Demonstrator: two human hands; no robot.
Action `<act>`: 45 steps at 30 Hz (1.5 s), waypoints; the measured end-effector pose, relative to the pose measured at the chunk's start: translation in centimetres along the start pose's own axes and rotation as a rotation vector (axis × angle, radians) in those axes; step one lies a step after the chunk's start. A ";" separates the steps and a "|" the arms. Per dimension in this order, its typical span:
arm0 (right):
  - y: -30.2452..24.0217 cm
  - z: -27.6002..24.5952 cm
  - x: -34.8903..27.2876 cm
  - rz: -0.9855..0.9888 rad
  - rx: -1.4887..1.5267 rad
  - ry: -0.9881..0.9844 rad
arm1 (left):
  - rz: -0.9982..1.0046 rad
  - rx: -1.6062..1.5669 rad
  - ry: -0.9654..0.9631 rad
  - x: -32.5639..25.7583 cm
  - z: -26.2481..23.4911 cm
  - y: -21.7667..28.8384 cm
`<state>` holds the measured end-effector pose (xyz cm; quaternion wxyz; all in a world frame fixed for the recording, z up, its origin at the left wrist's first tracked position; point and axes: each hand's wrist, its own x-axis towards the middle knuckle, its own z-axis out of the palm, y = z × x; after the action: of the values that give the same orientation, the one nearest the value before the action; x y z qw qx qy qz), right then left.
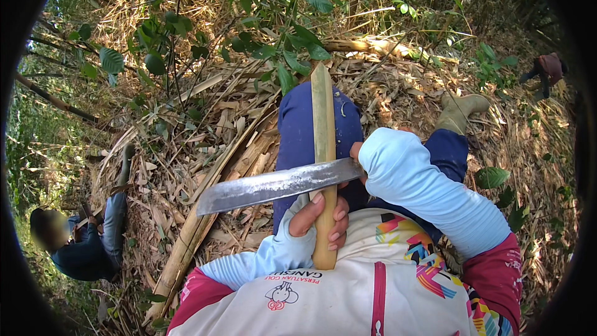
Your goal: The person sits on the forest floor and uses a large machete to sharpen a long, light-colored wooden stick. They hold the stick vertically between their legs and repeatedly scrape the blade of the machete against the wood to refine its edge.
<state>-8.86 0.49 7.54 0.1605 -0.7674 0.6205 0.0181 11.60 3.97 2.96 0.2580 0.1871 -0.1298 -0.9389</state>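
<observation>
Left hand [306,216] grasps the stick [324,118] near its lower end, thumb to one side, fingers wrapped on the other. Right hand [356,152], partly hidden by my sleeve [398,158], is closed at the root of the blade [273,188]. From my left hand, the nearer, the stick's long axis runs away from me over my leg [295,137]. The blade lies crosswise just beyond that grip; contact unconfirmed.

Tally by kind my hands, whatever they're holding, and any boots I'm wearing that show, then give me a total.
Hands: 2, left hand and right hand
Large blade: 1
Wood or bamboo strip: 1
Olive boot: 1
Total: 5
</observation>
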 end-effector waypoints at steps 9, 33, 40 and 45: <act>0.0 -0.5 0.1 0.047 0.025 -0.069 | 0.001 -0.042 -0.032 0.0 0.1 0.1; 0.1 -2.0 1.1 0.165 0.035 -0.232 | 0.004 -0.066 -0.048 0.0 -0.7 -0.2; 0.9 -0.8 0.5 0.125 0.110 -0.037 | 0.003 -0.056 -0.029 0.0 -0.3 -0.2; 0.5 -0.5 0.0 0.043 0.009 -0.003 | 0.013 -0.033 0.020 -0.1 0.4 -0.1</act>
<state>-9.40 0.30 7.91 0.1644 -0.7530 0.6369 0.0198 11.49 4.16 3.34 0.2686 0.1912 -0.1132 -0.9373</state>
